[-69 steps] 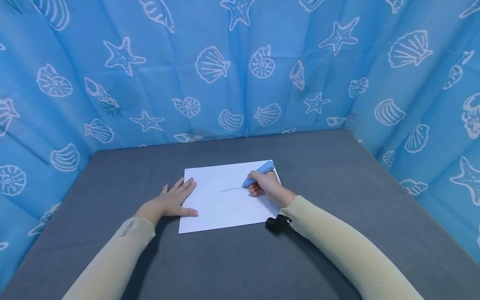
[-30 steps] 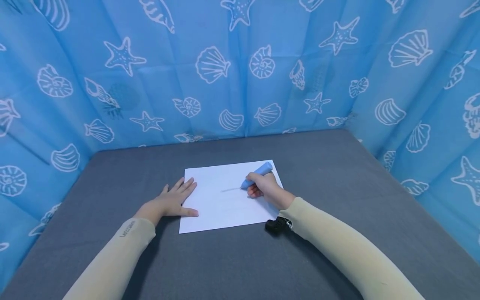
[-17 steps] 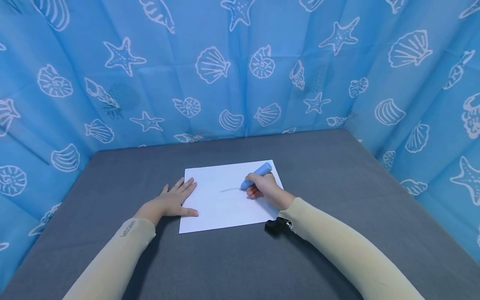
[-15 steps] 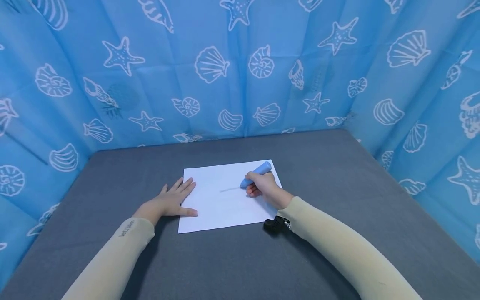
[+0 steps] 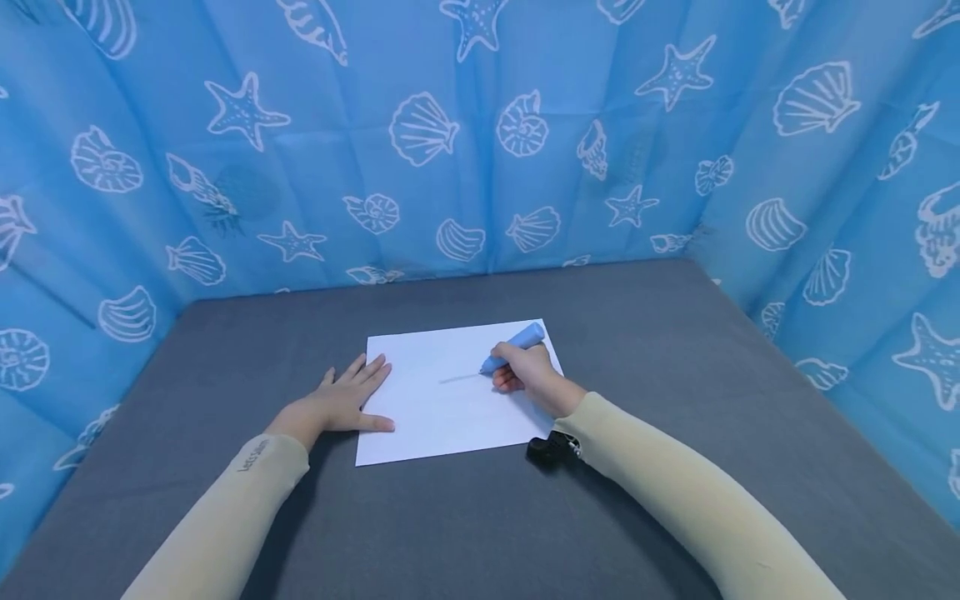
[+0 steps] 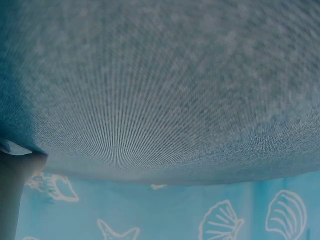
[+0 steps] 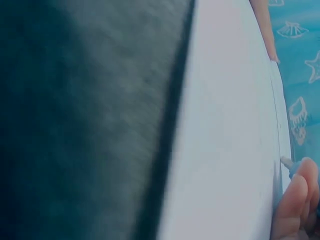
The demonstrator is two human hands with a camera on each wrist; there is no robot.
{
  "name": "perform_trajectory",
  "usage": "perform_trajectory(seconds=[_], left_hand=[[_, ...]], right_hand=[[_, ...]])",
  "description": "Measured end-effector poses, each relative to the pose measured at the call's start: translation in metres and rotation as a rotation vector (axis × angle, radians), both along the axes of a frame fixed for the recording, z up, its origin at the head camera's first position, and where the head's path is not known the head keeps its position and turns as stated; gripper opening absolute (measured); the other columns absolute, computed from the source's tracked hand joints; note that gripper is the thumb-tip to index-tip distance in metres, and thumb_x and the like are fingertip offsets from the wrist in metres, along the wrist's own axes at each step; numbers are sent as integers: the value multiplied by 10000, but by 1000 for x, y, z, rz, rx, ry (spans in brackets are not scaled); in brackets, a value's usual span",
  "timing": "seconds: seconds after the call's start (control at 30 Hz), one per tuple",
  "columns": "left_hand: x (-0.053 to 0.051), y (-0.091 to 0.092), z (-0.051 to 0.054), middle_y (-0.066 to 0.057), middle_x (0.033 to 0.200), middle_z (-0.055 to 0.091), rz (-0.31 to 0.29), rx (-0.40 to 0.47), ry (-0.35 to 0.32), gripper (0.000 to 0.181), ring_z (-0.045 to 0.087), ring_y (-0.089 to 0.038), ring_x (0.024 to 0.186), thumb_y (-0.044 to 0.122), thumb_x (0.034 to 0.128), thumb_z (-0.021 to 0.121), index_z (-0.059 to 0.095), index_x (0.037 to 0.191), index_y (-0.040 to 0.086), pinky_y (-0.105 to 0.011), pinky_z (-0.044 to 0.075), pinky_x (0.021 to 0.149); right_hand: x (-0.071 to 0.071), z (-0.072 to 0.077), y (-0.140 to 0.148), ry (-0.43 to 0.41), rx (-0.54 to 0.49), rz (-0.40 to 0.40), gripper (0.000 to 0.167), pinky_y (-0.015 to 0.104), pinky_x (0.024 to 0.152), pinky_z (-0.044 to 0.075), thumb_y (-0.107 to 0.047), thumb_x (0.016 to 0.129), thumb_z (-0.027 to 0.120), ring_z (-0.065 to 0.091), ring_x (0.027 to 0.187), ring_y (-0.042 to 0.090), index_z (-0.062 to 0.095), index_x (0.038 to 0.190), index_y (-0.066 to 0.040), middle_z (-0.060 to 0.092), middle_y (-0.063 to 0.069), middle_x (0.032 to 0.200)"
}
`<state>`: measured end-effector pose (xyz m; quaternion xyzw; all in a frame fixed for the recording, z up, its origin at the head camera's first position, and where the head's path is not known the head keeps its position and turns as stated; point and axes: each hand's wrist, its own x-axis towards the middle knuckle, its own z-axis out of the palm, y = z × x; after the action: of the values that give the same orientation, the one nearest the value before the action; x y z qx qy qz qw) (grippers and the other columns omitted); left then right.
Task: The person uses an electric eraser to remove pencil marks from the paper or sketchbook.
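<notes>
Right grip holding blue pen, left grip spread on paper

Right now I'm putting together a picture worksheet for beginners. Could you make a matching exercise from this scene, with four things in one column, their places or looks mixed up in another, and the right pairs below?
Things
1. pen
2. curtain
3. left hand
4. paper

Places or looks
A. spread across the left edge of the white sheet
B. lying on the gray table
C. held in the right hand
D. blue, with white prints

Right pairs
1-C, 2-D, 3-A, 4-B
</notes>
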<state>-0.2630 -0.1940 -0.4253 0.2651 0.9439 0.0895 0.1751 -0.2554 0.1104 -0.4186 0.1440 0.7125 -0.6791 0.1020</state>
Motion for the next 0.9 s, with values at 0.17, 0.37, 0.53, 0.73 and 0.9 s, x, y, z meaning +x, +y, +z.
perform_trajectory(seconds=[0.17, 0.37, 0.53, 0.73, 0.9], left_hand=[[1, -1, 1, -146, 1623, 32, -3, 28, -10, 1105, -51, -411, 1459, 721, 802, 586, 131, 1557, 54, -708, -50, 1061], [1, -2, 1, -144, 1624, 22, -13, 28, -5, 1122, -59, -410, 1459, 749, 793, 565, 123, 1557, 56, -708, -51, 1061], [1, -2, 2, -127, 1627, 6, -4, 14, -13, 1122, -79, -393, 1462, 747, 793, 568, 109, 1562, 71, -689, -63, 1073], [-1, -3, 1, -127, 1627, 8, -6, 23, -12, 1139, -77, -396, 1461, 776, 780, 548, 113, 1562, 72, -701, -62, 1064], [-4, -4, -4, -104, 1631, -13, 1, 20, -17, 1158, -99, -379, 1463, 805, 762, 532, 97, 1568, 96, -690, -86, 1065]], right_hand=[[-1, 0, 0, 2, -3, -6, 200, 216, 451, 485, -109, 879, 583, 535, 440, 106, 650, 814, 68, 570, 65, 539], [-2, -1, 0, 11, -10, 3, 204, 217, 451, 483, -110, 881, 582, 534, 441, 107, 649, 816, 72, 568, 65, 539], [-2, 0, 1, 8, -9, 16, 208, 222, 457, 490, -117, 884, 587, 540, 446, 108, 650, 814, 68, 573, 66, 545], [0, 5, 4, -35, -71, -1, 244, 228, 497, 503, -186, 922, 602, 550, 499, 115, 630, 856, 47, 580, 62, 612], [0, 7, 9, -75, -100, 24, 342, 239, 536, 520, -303, 948, 631, 565, 539, 123, 627, 866, 29, 593, 67, 659]])
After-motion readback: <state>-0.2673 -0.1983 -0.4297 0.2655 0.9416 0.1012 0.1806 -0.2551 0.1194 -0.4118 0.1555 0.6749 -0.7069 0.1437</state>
